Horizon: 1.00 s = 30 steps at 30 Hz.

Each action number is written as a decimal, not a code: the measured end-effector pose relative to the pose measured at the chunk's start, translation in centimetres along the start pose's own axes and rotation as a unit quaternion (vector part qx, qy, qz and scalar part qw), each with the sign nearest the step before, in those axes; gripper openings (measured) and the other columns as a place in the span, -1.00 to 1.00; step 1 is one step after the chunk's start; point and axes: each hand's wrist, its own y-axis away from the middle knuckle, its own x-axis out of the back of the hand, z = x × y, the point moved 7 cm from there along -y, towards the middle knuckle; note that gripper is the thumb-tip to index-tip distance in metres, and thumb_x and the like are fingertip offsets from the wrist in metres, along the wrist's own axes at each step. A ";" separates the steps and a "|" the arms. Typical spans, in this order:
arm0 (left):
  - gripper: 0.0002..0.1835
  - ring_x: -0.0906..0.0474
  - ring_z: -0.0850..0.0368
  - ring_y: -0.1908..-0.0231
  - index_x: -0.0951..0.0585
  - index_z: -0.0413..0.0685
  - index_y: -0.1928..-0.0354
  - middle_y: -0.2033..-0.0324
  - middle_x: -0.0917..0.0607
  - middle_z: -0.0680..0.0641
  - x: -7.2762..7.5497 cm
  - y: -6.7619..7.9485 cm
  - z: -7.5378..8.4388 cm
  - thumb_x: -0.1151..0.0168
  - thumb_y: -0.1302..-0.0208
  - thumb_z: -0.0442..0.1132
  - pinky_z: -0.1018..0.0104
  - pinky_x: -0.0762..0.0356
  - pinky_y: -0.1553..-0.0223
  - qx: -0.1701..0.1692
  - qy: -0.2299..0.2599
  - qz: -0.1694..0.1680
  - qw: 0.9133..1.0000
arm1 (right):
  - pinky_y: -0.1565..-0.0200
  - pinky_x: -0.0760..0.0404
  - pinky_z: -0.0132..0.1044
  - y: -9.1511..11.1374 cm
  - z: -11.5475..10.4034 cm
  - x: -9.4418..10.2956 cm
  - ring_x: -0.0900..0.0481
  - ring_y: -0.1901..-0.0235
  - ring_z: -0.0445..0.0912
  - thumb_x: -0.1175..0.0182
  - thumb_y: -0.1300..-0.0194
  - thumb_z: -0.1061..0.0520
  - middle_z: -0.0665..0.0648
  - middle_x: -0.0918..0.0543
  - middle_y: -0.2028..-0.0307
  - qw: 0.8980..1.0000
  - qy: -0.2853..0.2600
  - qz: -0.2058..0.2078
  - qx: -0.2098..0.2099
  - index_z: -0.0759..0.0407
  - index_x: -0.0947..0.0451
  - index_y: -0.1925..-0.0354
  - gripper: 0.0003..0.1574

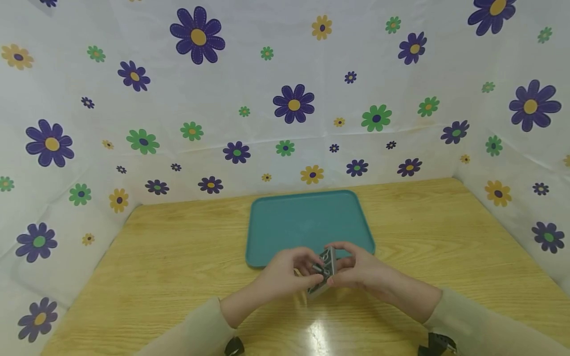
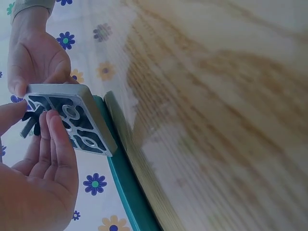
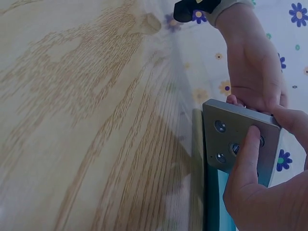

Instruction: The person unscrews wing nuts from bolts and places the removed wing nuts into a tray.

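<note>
A grey metal plate (image 1: 330, 262) is held up over the table near the tray's front edge, tilted on its side. My right hand (image 1: 359, 269) grips it by its edges, with one finger pressed on the flat, holed face (image 3: 231, 132). The plate's other face has ribbed pockets and round bosses (image 2: 71, 111). A threaded bolt (image 2: 26, 129) sticks out of that face with a black wing nut (image 2: 37, 128) on it. My left hand (image 1: 285, 272) has thumb and fingers around the wing nut.
A teal tray (image 1: 303, 217) lies on the wood-grain table (image 1: 187, 257), just beyond the hands. White cloth with printed flowers (image 1: 294, 104) hangs at the back and both sides. Dark straps (image 1: 438, 343) show by the sleeves.
</note>
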 end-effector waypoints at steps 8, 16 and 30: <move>-0.82 -0.55 0.31 0.50 -0.72 -0.11 0.28 0.46 -0.73 -0.01 -0.1 -0.5 -0.3 -0.35 -0.46 -0.17 0.46 -0.51 0.46 0.030 -0.010 0.012 0.999 | 0.10 -0.66 -0.33 -0.1 -0.1 -0.1 -0.71 0.11 -0.10 -0.41 -0.25 0.29 0.26 -0.68 -0.03 1.000 0.020 0.003 0.005 0.28 -0.02 -0.63 0.16; -0.65 -0.42 0.28 0.62 -0.56 -0.09 0.51 0.64 -0.61 0.04 -0.5 -0.9 -0.4 -0.26 -0.50 -0.17 0.45 -0.34 0.58 0.061 0.007 0.009 0.998 | 0.14 -0.64 -0.34 0.0 -0.3 -0.4 -0.72 0.12 -0.12 -0.41 -0.24 0.31 0.24 -0.69 -0.01 1.000 0.024 0.003 0.011 0.28 -0.03 -0.63 0.15; -0.58 -0.34 0.26 0.63 -0.64 -0.19 0.39 0.62 -0.54 0.08 -1.0 -0.6 -0.9 -0.14 -0.61 -0.05 0.39 -0.35 0.53 0.105 0.077 -0.013 0.991 | 0.09 -0.63 -0.29 0.2 -0.3 -0.5 -0.71 0.12 -0.11 -0.40 -0.26 0.31 0.23 -0.69 0.00 1.000 0.026 0.003 0.015 0.27 -0.03 -0.63 0.14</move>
